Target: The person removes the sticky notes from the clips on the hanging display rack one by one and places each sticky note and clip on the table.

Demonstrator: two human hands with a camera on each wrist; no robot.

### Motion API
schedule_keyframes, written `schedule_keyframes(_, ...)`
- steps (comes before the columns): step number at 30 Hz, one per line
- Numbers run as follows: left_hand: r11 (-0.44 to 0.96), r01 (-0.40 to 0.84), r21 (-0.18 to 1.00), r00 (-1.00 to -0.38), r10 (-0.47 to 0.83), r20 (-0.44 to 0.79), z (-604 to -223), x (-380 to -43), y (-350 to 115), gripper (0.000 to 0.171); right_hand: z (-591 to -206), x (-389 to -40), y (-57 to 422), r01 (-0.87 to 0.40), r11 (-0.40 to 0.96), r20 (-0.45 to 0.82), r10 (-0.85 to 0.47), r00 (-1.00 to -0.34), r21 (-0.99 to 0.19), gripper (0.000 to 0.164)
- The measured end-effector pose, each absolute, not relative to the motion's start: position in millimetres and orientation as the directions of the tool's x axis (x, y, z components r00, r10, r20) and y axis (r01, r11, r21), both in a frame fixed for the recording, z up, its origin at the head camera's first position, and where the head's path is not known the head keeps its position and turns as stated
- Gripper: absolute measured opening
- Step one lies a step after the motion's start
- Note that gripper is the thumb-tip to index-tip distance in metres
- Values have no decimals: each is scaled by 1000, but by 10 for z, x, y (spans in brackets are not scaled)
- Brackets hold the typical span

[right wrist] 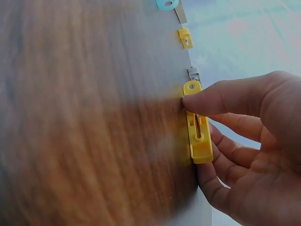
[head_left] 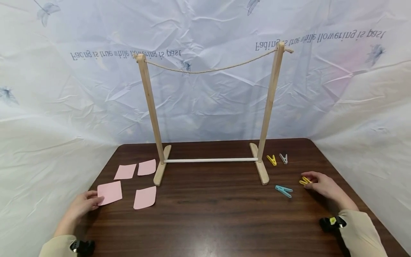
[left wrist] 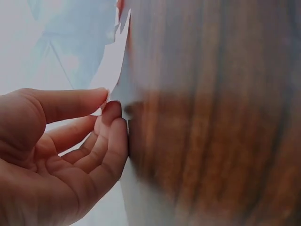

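Observation:
At the table's left side my left hand (head_left: 84, 205) pinches the near-left corner of a pink square paper (head_left: 110, 192) between thumb and fingers. The left wrist view shows this paper (left wrist: 113, 61) edge-on, close over the tabletop. Three more pink papers lie nearby, one of them a near paper (head_left: 145, 197) to the right. On the right, my right hand (head_left: 325, 187) grips a yellow clothespin (right wrist: 200, 136) by thumb and fingers, low at the table. A blue clothespin (head_left: 284, 191), another yellow clothespin (head_left: 271, 160) and a grey clothespin (head_left: 284, 159) lie left of it.
A wooden frame stands on the dark table (head_left: 205, 214), with a left post (head_left: 151, 107) and a right post (head_left: 271, 103). A slack rope (head_left: 205, 71) joins their tops, and a white rod (head_left: 210, 160) runs between their feet. Printed sheeting (head_left: 208, 114) hangs around the table.

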State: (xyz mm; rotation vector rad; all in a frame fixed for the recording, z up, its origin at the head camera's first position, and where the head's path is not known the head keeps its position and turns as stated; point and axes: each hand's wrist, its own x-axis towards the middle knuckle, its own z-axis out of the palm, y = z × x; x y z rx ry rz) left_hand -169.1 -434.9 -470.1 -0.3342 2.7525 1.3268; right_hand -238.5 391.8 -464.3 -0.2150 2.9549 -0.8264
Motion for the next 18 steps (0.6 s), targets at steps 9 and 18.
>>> schedule_keyframes(9, 627, -262, 734, -965, -190, -183, -4670, -1749, -4320, 55, -4621, -2401, 3913, -124, 838, -32, -166, -986, -531, 48)
schedule_keyframes(18, 583, -276, 764, -961, -195, -198, -4692, -1772, -4334, 55, -4658, -2428, 3931, -119, 838, -32, -160, -987, -533, 49)
